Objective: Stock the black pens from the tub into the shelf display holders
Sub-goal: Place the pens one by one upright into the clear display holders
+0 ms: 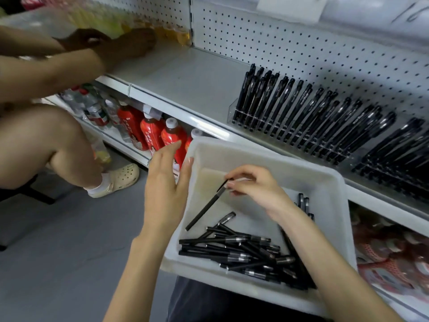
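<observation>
**Mia:** Which hand has a pen?

**Tom:** The right hand. Its thumb and fingers are curled in and pinch one black pen near its top end.

**Mia:** Which way does the pen go?

**Tom:** It slants. From the fingers it runs down and to the left. Its low end is down inside the tub. I cannot tell if it touches the bottom.

**Mia:** And the other hand?

**Tom:** The left hand is open, with straight fingers, and holds nothing. It is just beside the tub's left wall.

**Mia:** Where does the pen have to go?

**Tom:** Into the display holders. They are up and to the right of the fingers, past the tub's far rim. The right hand is nearer to them. The pens in there stand up and lean back, so I think this pen must be tipped up first.

**Mia:** Where are the rest?

**Tom:** The pile of pens lies flat in the tub, below the fingers, near the right wrist.
</observation>
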### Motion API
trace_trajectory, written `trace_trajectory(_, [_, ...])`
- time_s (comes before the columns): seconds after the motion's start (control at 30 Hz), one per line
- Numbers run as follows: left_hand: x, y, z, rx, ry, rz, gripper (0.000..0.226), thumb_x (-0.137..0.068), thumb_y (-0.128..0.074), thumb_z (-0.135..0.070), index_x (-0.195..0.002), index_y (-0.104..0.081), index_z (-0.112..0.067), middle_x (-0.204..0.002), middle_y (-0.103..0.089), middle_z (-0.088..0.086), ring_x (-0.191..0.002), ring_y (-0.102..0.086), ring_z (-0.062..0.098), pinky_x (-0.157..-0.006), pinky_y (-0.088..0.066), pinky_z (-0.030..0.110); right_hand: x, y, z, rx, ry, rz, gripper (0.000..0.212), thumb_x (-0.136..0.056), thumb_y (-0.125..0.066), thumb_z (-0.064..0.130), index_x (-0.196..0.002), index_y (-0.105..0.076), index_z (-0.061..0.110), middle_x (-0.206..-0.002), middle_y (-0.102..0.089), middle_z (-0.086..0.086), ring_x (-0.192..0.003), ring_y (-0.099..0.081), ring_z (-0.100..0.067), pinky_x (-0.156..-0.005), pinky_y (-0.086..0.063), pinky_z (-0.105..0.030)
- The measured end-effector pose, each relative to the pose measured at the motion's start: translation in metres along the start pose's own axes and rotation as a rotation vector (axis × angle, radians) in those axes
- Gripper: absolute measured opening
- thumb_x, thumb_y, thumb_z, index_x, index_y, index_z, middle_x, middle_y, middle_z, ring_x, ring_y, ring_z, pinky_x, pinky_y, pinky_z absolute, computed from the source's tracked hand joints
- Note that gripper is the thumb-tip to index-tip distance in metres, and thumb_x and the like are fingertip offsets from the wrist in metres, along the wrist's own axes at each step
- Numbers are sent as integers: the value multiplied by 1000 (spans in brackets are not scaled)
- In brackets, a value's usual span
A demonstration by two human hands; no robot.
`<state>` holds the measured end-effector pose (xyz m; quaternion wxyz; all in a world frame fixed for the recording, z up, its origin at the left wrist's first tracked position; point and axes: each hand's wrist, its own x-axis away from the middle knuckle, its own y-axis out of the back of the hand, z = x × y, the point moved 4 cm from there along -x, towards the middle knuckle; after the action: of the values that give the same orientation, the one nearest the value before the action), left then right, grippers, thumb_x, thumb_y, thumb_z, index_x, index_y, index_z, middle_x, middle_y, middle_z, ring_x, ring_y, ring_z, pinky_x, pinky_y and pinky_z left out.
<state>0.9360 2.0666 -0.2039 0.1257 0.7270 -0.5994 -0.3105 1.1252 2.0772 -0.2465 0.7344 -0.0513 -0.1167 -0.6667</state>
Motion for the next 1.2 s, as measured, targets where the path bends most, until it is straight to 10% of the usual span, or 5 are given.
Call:
trace_trajectory(0.2, [-16, -31, -31, 251, 51, 347, 45, -89, -49, -51, -125, -59, -27, -103, -67, -17, -99, -61, -5, -88, -45, 14, 7, 48, 65, -85, 227, -60, 20, -81, -63, -9, -87, -68, 9, -89, -71, -7, -82, -70, -19, -75, -55, -27])
trace_trajectory(0.33, [-25, -53, -50, 365, 79, 519, 17, -93, -57, -15, -98, -70, -25, -90, -73, -6, -81, -70, 7, -75, -54, 24, 7, 67, 88, -85, 300, -103, 22, -82, -62, -11, -89, -67, 9, -93, -71, -11, -86, -69, -23, -74, -56, -30])
trace_trajectory(0.73, [-39, -89, -69, 345, 66, 423, 12, -85, -68, -11, -83, -70, -23, -72, -71, -3, -70, -67, 4, -70, -55, 25, 2, 82, 81, -231, 255, -365, 17, -81, -69, 1, -98, -69, 5, -87, -71, -14, -88, -70, -25, -69, -57, -25])
trace_trajectory(1.2, [-127, -100, -41, -324, -176, 331, 68, -94, -33, -57, -147, -27, -17, -147, -37, 3, -130, -40, 22, -96, -42, 38, -22, 116, 144, 233, 665, -688, 34, -77, -74, 6, -84, -55, 32, -87, -61, 19, -83, -60, 13, -86, -45, -7])
